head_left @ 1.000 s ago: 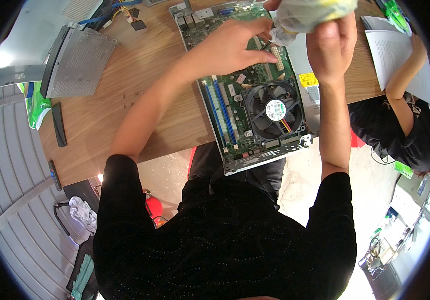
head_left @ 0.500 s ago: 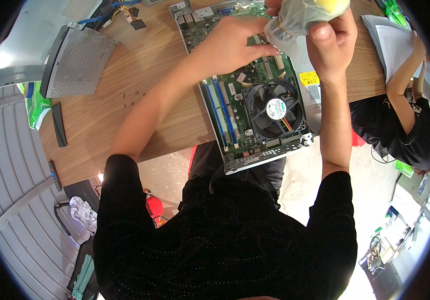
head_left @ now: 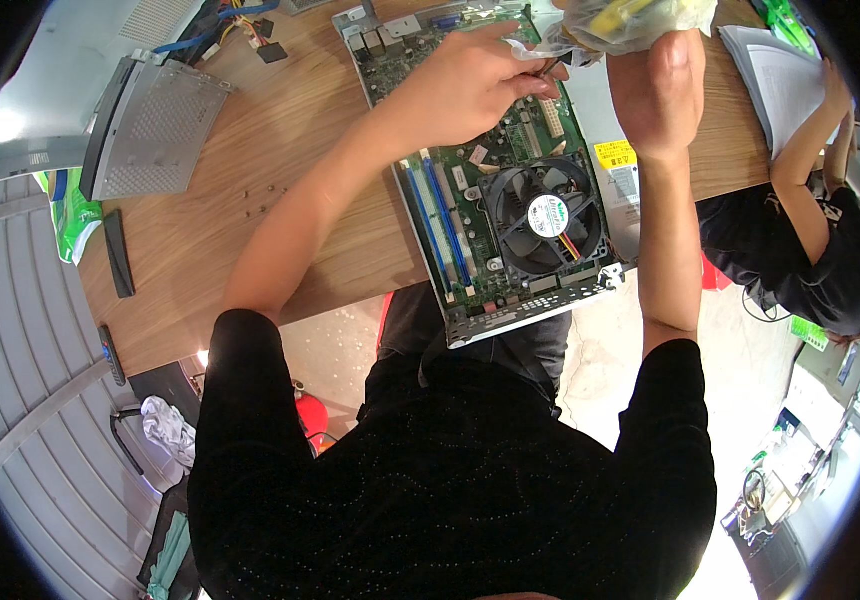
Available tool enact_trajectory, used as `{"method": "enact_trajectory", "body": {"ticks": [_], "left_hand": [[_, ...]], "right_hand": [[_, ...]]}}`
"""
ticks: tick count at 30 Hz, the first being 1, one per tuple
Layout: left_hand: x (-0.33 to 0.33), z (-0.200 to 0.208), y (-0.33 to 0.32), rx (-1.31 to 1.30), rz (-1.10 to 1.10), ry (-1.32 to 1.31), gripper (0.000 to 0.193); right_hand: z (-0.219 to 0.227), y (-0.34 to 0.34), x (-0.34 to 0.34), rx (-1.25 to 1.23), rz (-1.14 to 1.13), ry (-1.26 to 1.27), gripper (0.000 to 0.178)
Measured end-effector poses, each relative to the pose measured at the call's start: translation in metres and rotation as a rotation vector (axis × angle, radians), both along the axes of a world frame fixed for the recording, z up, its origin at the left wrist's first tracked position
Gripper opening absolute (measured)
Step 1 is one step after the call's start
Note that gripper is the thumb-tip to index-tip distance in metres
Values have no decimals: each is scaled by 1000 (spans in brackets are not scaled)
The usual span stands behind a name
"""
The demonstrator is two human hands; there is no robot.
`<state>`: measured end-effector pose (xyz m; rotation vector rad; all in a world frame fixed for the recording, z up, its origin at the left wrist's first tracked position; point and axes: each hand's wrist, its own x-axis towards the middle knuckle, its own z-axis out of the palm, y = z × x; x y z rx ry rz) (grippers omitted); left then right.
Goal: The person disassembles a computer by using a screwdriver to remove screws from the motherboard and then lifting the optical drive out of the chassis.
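Observation:
My right hand (head_left: 658, 100) holds up a clear plastic bag (head_left: 635, 28) with something yellow inside, at the top of the view. Beside it, my left hand (head_left: 460, 92) is closed, its thumb and fingers pinching the bag's loose end. A small dark bit shows at those fingertips; I cannot make out what it is. Both hands are above an opened computer chassis with a green motherboard (head_left: 510, 150). On that board sit a black cooling fan (head_left: 548, 215) and blue-and-white memory slots (head_left: 437, 225). The chassis' near end overhangs the table edge, above my lap.
Several small screws (head_left: 268, 200) lie on the wooden table (head_left: 320, 235). Left of them are a perforated metal drive cage (head_left: 165, 130), a black strip (head_left: 120, 252) and cables (head_left: 255, 35). At right, another person's arm (head_left: 808, 160) rests by a stack of papers (head_left: 765, 85).
The bag has shifted slightly right and its neck has been drawn out toward the left. My left fingers, apart beside it before, have closed on its end.

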<state>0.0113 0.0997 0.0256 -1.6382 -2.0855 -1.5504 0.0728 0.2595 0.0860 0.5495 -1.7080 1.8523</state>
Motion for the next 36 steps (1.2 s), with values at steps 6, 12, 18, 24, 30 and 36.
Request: {"method": "enact_trajectory", "body": {"ticks": [6, 12, 18, 24, 30, 36], "left_hand": [[-6, 4, -1, -58, -106, 49, 18], [-8, 7, -5, -89, -118, 36, 18], [-10, 4, -4, -79, -149, -76, 19], [-1, 12, -6, -163, -41, -179, 24], [-5, 0, -5, -125, -61, -165, 23], [-3, 4, -7, -157, -88, -267, 20]], "right_hand": [[4, 10, 11, 180, -158, -23, 86], [5, -7, 0, -148, -23, 45, 97], [-6, 9, 5, -12, -90, 42, 93], [6, -14, 4, -35, -114, 68, 95], [13, 2, 15, -49, 72, -60, 89], [-1, 6, 11, -81, -31, 16, 69]]}}
